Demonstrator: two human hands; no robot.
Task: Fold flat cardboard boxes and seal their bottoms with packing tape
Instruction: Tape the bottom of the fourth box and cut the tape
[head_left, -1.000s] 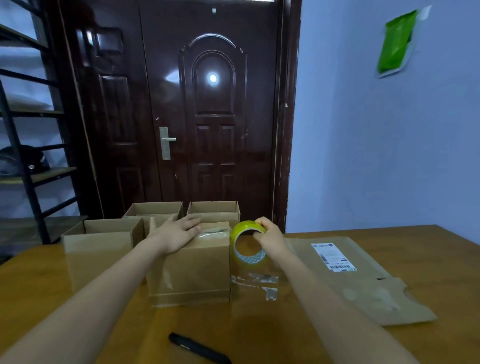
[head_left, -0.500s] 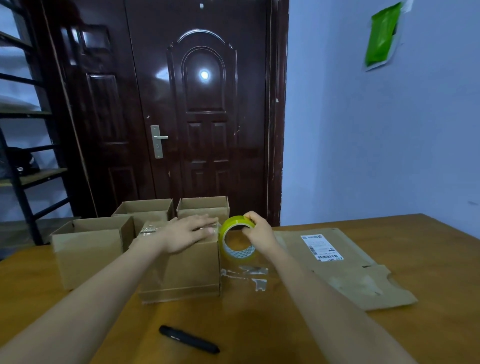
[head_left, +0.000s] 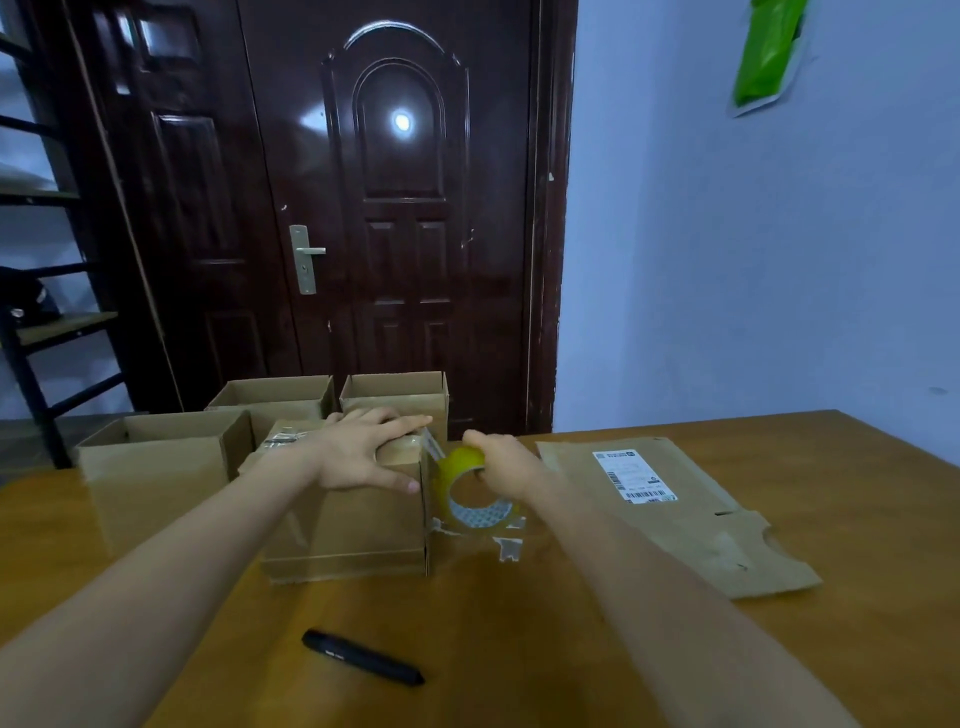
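Yellow-green tape roll (head_left: 475, 491) hangs just beside the upturned cardboard box's (head_left: 345, 512) right edge. Our right hand (head_left: 506, 462) curls round its rim; a strip runs up-left from it to the box top. Our left hand (head_left: 363, 452) lies flat on that top, fingers straight, holding nothing, and is nearer the seam. Vs 1 s ago: roll's dropped lower and turned more edge-on, w/ our left hand slid further right.

I see a black pen (head_left: 362, 657) lying on the wooden table (head_left: 857, 649) nearest me. Dark door (head_left: 395, 208) with a metal handle (head_left: 306, 258) behind, black shelf rack (head_left: 31, 332) at left. Green packet (head_left: 768, 52) stuck on the blue wall (head_left: 753, 286).
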